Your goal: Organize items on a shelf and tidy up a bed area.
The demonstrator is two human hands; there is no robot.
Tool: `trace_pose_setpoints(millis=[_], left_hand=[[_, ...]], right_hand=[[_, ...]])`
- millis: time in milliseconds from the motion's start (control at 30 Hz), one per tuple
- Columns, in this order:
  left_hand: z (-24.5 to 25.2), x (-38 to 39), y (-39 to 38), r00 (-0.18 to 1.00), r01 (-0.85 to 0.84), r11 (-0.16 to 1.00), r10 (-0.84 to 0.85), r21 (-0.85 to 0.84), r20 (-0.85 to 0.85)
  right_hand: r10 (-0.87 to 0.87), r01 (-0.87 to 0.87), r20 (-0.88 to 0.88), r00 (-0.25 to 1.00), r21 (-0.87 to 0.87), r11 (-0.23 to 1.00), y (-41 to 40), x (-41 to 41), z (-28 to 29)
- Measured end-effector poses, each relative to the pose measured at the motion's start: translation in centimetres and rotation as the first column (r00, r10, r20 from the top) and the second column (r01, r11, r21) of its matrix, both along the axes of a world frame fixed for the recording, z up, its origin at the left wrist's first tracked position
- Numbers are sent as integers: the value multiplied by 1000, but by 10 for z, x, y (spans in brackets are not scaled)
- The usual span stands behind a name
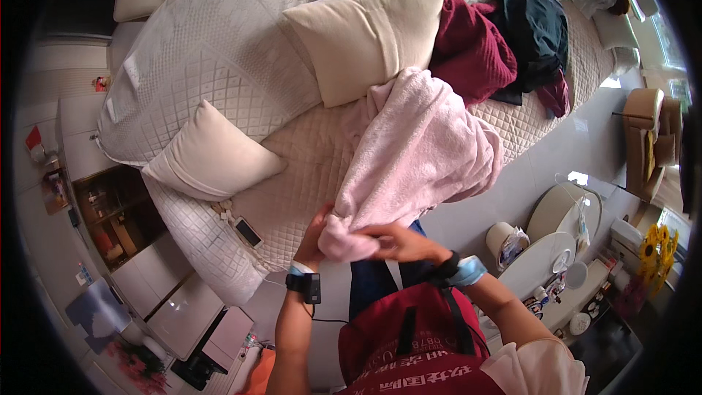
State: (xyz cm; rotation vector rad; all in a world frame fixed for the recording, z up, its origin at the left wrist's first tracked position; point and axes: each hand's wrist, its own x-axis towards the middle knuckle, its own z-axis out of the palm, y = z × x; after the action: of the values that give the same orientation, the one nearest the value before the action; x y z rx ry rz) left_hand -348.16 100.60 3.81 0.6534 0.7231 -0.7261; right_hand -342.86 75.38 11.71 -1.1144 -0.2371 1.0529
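Note:
Both hands are on a pink fleecy cloth (411, 148), gathered at its near end. My left hand (313, 238) grips the bunched end from the left. On the right, my right hand (403, 242) is closed on the same bunch, slightly blurred. The rest of the cloth spreads over the edge of a quilted sofa (307, 142), touching a cream cushion (362, 38). Behind it lie a dark red knitted garment (474, 49) and a dark green garment (532, 38). A second cream cushion (214, 153) rests at the left.
A phone (248, 231) with a cable lies on the sofa near my left hand. To the right stand a waste bin (502, 241), oval white tables (540, 263) and an armchair (644, 142). A cabinet (120, 214) with a glass front is at the left.

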Motion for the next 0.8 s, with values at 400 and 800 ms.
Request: trace_pose_setpoints(millis=[400, 800], left_hand=[[199, -16, 18, 779, -411, 860, 159, 302, 607], [322, -130, 195, 840, -442, -20, -359, 897, 407]], right_hand=[[-804, 573, -381, 456, -565, 593, -193, 10, -119], [-539, 536, -50, 841, -65, 842, 21, 56, 103]])
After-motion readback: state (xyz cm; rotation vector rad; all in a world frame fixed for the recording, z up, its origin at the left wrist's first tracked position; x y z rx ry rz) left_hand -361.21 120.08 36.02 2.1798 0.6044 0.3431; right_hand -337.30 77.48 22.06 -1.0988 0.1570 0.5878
